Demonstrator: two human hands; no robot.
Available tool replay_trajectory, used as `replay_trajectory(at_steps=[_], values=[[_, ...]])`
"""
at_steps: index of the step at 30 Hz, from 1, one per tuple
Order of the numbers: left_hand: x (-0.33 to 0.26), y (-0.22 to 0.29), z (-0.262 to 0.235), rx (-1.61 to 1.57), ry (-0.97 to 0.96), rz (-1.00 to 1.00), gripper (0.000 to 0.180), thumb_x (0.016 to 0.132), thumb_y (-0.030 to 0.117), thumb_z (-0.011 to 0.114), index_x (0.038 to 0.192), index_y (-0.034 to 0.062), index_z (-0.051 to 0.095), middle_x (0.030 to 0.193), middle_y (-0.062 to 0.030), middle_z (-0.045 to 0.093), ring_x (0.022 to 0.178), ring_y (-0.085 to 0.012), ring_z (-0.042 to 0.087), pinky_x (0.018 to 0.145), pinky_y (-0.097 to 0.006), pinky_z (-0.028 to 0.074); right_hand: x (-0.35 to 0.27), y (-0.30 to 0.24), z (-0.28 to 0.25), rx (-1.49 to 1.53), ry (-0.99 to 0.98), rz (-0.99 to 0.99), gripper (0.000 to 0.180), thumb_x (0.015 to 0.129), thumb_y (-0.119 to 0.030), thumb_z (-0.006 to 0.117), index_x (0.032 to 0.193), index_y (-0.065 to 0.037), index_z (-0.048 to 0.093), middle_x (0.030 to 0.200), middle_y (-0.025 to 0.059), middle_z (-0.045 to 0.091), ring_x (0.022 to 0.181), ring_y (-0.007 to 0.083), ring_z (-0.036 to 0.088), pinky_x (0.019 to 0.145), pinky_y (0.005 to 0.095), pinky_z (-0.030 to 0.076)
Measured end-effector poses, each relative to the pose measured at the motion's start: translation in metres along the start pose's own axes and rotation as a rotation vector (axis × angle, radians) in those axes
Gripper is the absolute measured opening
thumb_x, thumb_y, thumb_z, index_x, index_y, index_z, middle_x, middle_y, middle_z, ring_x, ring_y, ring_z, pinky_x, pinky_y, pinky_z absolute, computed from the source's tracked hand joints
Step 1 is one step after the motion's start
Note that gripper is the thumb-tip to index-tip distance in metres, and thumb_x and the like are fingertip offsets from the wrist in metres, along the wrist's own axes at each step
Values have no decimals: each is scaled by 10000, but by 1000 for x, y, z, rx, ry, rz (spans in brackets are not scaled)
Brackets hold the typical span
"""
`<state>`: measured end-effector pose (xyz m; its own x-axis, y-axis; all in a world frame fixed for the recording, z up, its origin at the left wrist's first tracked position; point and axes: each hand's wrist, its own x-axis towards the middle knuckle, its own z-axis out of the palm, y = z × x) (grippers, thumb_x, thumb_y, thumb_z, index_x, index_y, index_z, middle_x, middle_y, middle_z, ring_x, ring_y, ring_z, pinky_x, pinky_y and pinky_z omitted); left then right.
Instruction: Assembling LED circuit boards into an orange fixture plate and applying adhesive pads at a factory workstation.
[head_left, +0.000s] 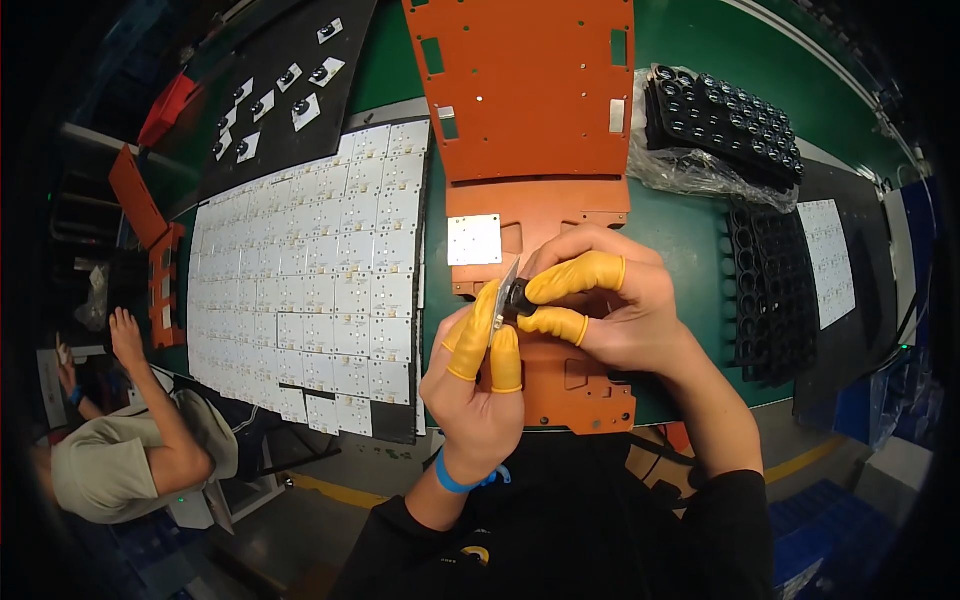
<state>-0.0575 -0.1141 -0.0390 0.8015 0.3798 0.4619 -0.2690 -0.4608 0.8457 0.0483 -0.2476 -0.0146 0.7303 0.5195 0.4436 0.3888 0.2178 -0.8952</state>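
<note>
My left hand (478, 375), in yellow finger cots and with a blue wrist strap, pinches a small white circuit board (508, 280) tilted nearly on edge. My right hand (625, 305), also in yellow finger cots, grips a small round black lens piece (519, 298) against the face of that board. Both hands are above an orange fixture (560, 385), whose hinged orange lid (530, 95) is raised behind it. Another white circuit board (474, 240) lies flat on the fixture, just beyond my left fingers. The contact between lens piece and board is partly hidden by my fingers.
Rows of white circuit boards (310, 260) cover a board at left. Behind them, a black mat (270, 75) bears several boards with black lenses. At right are a lens tray (725, 120), plastic wrap (680, 180), a black tray (775, 290) and a white panel (827, 262). A person (130, 460) works at far left.
</note>
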Motion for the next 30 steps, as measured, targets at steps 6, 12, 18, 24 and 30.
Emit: replay_trajectory(at_steps=[6, 12, 18, 24, 30], values=[[0, 5, 2, -6, -11, 2, 267, 887, -5, 615, 1146, -66, 621, 1022, -184, 661, 903, -304, 641, 787, -338, 509, 1, -1, -9, -113, -83, -64, 188, 679, 22, 818, 805, -1, 681, 926, 92, 657, 857, 209, 668, 713, 300, 556], [4, 7, 1, 28, -76, 72, 269, 866, -21, 617, 1130, -71, 624, 1034, -191, 655, 935, -335, 635, 800, -364, 513, 2, -5, -13, -34, -75, 28, 204, 722, 71, 772, 908, 12, 712, 970, 65, 639, 889, 157, 664, 728, 258, 583], [9, 5, -2, 52, -84, 113, 285, 845, -32, 639, 1129, -60, 633, 1065, -194, 646, 945, -343, 633, 808, -367, 515, 5, -3, -11, 76, -51, 137, 198, 719, 85, 766, 898, 28, 703, 932, 78, 651, 892, 173, 671, 738, 276, 578], [7, 13, -1, 81, 23, 103, 345, 761, -82, 737, 1095, -25, 672, 1091, -171, 642, 934, -309, 653, 798, -340, 535, 6, -3, -12, 35, -137, 97, 183, 689, 87, 779, 836, 30, 686, 935, 88, 660, 878, 190, 668, 740, 283, 561], [2, 10, 0, -7, -30, 110, 361, 751, -42, 784, 1085, -56, 645, 958, -129, 666, 798, -196, 653, 665, -264, 533, 4, -13, -20, 3, -210, 210, 201, 672, 6, 833, 824, 25, 703, 864, 77, 689, 779, 165, 670, 685, 268, 541]])
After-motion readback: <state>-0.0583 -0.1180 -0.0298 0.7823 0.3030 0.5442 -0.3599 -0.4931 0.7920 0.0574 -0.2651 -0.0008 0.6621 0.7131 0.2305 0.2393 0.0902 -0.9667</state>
